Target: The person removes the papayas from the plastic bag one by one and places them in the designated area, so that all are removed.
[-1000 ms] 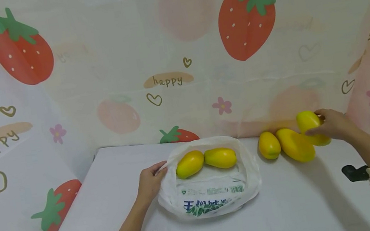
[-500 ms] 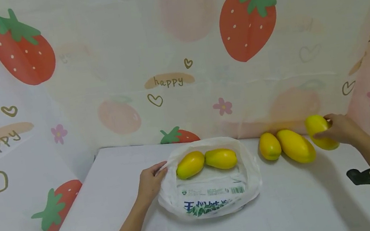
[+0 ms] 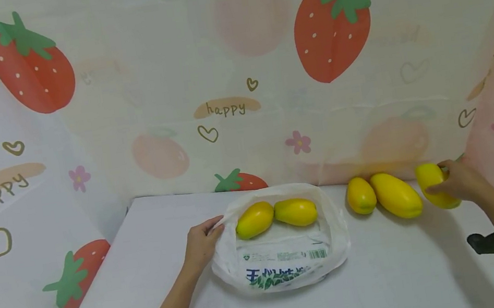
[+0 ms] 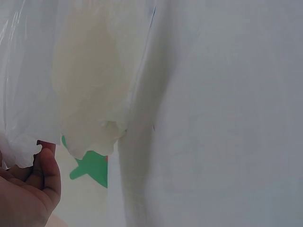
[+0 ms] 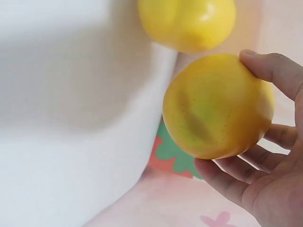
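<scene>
Yellow fruit (image 5: 218,109): smooth oval, gripped by right hand (image 3: 463,180), long axis running far-left to near-right.
Bag (image 3: 271,246): crinkled white plastic, rim pinched by left hand (image 3: 200,243).

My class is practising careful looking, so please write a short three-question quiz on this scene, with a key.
1. Count: how many yellow fruits are visible inside the white bag?

2. True or false: the left hand pinches the bag's edge while the right hand holds another fruit.

3. Multiple choice: where are the two loose fruits, neither bagged nor held?
A) left of the bag
B) between the bag and the right hand
C) under the left hand

Key: 1. Two. 2. True. 3. B.
</scene>
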The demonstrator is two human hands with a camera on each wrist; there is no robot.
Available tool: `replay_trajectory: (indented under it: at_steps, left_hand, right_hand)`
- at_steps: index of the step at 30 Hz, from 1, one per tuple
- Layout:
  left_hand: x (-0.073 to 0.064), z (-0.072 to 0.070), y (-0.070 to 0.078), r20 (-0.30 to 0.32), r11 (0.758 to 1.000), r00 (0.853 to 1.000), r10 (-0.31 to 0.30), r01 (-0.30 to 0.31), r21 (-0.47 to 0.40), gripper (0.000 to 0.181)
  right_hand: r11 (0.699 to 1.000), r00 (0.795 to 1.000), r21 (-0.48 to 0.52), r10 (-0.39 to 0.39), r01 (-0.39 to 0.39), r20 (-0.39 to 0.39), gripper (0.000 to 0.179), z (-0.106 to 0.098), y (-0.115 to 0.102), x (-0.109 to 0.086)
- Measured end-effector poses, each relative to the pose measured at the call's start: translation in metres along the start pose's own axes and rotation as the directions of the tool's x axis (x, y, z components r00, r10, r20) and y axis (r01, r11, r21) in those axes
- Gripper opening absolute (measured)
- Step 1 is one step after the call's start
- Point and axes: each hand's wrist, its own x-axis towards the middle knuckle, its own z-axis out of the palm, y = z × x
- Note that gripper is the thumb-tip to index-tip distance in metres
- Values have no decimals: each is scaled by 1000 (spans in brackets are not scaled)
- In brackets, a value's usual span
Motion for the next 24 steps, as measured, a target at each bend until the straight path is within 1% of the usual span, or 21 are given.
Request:
replay_trajectory:
  at_steps: [4, 9, 11, 16, 24]
  left_hand:
    - [-1, 0, -2, -4, 1000, 1000, 28, -28, 6, 32]
    - [-1, -1, -1, 2, 999, 999, 46, -46, 6, 32]
    - [-1, -2, 1, 5, 999, 999, 41, -41, 3, 33]
    - [0, -2, 1, 10, 999, 999, 34, -34, 4, 33]
    - [-1, -2, 2, 14, 1000, 1000, 13, -13, -3, 33]
  right_hand:
    - [1000, 1000, -10, 18, -18, 19, 92, 5, 4, 1]
    - [1000, 1000, -30, 3, -2, 29, 98, 9, 8, 1]
    - [1000, 1000, -24, -11, 11, 22, 97, 11, 10, 1]
    - [1000, 1000, 25, 1, -1, 28, 93, 19, 17, 4]
    - [998, 993, -6, 63, -62, 97, 95, 28, 24, 5]
